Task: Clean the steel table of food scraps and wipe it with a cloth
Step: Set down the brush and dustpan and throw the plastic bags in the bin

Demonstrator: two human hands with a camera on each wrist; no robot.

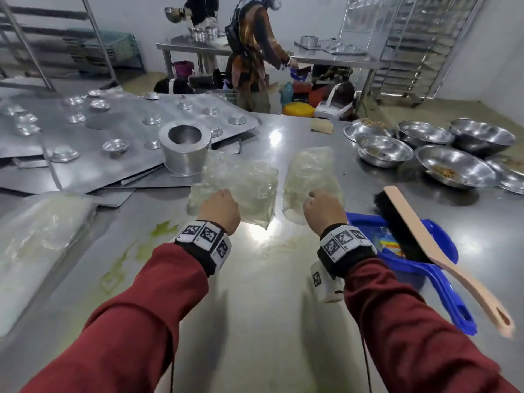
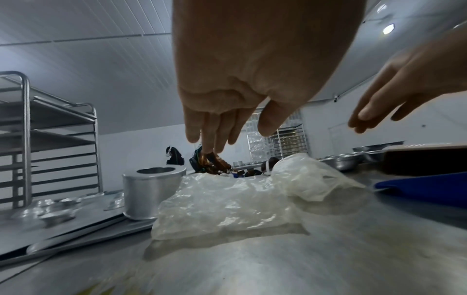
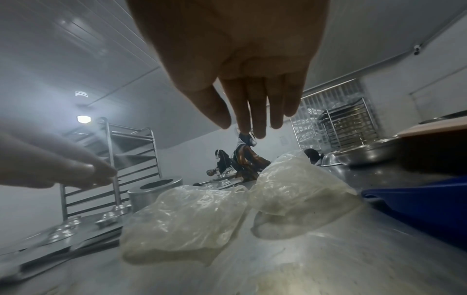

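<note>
Two crumpled clear plastic bags, one [image 1: 238, 188] ahead of the left hand [image 1: 219, 208] and one [image 1: 310, 180] ahead of the right hand [image 1: 323, 209], are lying side by side on the steel table [image 1: 255, 293], which is showing green smears [image 1: 136, 251]. Both hands are hovering just above the bags, fingers straight and slightly spread, holding nothing. A metal cylinder [image 1: 184, 151] is standing left, while a brush [image 1: 425, 236] is resting on a blue dustpan [image 1: 419, 268] beside dirty steel bowls [image 1: 453, 165].

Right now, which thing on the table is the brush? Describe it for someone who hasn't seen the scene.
Start at the steel table and go to its right side, just nearer than the cluster of round steel bowls. A blue plastic dustpan lies there, and the black-bristled brush with a pale wooden handle rests across it, the only wooden item.
</note>
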